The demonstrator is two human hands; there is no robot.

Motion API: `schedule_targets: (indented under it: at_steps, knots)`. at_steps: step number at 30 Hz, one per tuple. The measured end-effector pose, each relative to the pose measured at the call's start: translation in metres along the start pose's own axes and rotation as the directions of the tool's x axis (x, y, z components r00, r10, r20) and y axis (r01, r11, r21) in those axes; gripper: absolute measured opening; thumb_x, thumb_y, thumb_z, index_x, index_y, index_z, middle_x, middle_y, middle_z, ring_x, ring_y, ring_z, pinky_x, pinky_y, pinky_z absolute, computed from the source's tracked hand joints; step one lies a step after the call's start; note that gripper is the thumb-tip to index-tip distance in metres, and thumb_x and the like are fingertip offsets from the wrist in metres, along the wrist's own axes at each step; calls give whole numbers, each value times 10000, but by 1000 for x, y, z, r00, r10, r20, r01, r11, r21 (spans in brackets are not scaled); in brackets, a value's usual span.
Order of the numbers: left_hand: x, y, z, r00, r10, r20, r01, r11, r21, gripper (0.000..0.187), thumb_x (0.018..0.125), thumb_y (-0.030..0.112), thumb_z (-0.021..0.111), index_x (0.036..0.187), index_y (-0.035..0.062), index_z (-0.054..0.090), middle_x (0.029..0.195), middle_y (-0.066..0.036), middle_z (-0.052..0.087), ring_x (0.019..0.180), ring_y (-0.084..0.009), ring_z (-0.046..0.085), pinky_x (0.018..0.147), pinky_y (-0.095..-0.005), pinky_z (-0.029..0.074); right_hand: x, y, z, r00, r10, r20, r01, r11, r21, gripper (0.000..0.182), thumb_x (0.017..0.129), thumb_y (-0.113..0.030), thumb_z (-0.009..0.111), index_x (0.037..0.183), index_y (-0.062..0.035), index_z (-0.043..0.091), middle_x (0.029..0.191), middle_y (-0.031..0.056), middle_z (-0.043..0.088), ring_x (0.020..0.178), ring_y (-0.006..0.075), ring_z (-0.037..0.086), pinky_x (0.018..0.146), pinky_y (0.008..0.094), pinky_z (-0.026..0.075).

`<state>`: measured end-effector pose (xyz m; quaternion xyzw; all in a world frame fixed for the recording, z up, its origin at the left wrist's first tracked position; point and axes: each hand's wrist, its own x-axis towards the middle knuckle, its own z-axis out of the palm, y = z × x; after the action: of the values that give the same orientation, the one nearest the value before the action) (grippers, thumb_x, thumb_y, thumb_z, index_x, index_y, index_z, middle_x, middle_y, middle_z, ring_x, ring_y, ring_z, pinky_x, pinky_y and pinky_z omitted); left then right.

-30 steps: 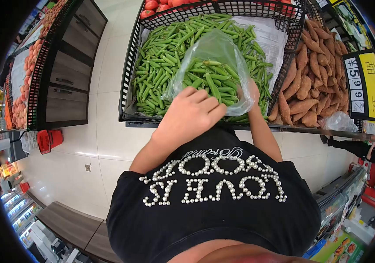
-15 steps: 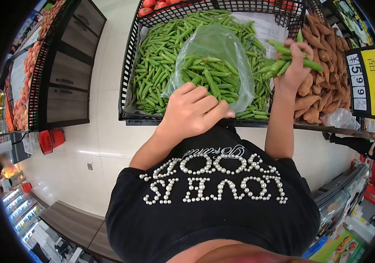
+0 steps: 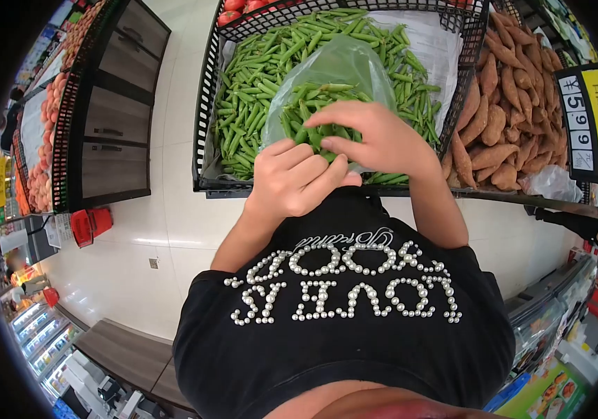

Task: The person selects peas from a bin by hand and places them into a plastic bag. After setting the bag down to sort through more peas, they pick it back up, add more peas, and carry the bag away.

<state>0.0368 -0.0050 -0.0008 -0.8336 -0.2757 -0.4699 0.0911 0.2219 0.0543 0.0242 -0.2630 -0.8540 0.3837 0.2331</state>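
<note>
A translucent plastic bag (image 3: 359, 61) lies over the heap of green pea pods (image 3: 257, 91) in a black basket, with many pods inside it. My left hand (image 3: 295, 174) is closed on the bag's near edge, knuckles up. My right hand (image 3: 375, 136) is at the bag's mouth, just right of my left hand. Its thumb and fingers curve around a bunch of pea pods at the opening; the fingers partly hide those pods, so how firmly they are held is hard to see.
The black mesh basket (image 3: 204, 105) has paper lining (image 3: 428, 45) showing at its back right. To the right are sweet potatoes (image 3: 501, 105) and a price sign (image 3: 588, 126). Tomatoes (image 3: 232, 15) lie behind. A wooden cabinet (image 3: 121, 112) and red basket (image 3: 91, 225) stand left.
My right hand has moved left and nearer, from the right side of the basket to the bag's mouth, bringing its handful of pea pods. My left hand stays on the bag.
</note>
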Motion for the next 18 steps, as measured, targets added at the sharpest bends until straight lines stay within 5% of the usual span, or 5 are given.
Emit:
schedule_targets:
  at_steps: [6, 10, 11, 18]
  knots:
    - [-1, -4, 3, 997, 38, -71, -40, 999, -21, 308, 704, 318, 818, 708, 77, 626, 553, 60, 392, 474, -98, 411, 442, -251, 266, -34, -15, 6, 993, -114, -40, 105, 979, -174, 328, 855, -37, 589, 1173, -66, 665, 1256, 159, 618, 1187, 362, 567, 1035, 460, 404]
    - [0, -7, 4, 993, 67, -98, -70, 997, -34, 374, 702, 373, 815, 668, 76, 590, 535, 60, 370, 456, -103, 386, 436, -251, 246, -49, -5, 19, 900, -138, -414, 27, 964, -263, 139, 784, -105, 709, 908, -43, 703, 835, 113, 675, 816, 283, 646, 731, 377, 488]
    - [-1, -9, 5, 992, 75, -104, -79, 996, -41, 390, 700, 387, 813, 661, 76, 582, 533, 59, 366, 453, -104, 381, 435, -251, 240, -48, 4, 24, 859, -174, -482, 10, 947, -322, 103, 753, -117, 753, 744, -43, 682, 608, 63, 591, 574, 246, 580, 543, 354, 449]
    - [15, -4, -1, 996, 81, -44, -84, 994, -73, 482, 721, 464, 788, 617, 60, 547, 512, 26, 437, 432, -135, 437, 421, -257, 272, -52, 15, 9, 636, -404, -658, 133, 896, -423, 219, 831, -79, 683, 625, -48, 620, 543, 58, 534, 421, 242, 489, 417, 328, 383]
